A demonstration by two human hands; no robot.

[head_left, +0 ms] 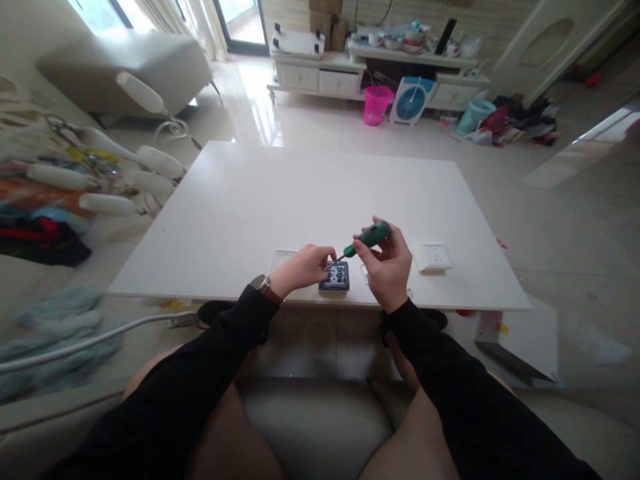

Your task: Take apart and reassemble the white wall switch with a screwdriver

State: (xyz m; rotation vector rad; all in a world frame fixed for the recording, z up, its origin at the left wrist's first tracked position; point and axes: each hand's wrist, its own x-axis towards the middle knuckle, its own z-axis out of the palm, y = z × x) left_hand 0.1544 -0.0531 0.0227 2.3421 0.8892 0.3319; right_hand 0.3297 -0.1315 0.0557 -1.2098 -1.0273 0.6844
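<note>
In my right hand is a screwdriver with a green and black handle, its thin shaft slanting down to the left. The tip ends close to the fingers of my left hand, over a black-faced wall socket that lies near the table's front edge. My left thumb and forefinger are pinched together at the socket's upper left corner; whatever is between them is too small to make out. Partly behind my left hand lies a pale square frame. A white wall socket sits to the right of my right hand.
The white table spreads out before me. A small pale piece lies beside my right hand. Left of the table stands a lamp with several white shades. Beyond are a pink basket, a blue fan and a cluttered low cabinet.
</note>
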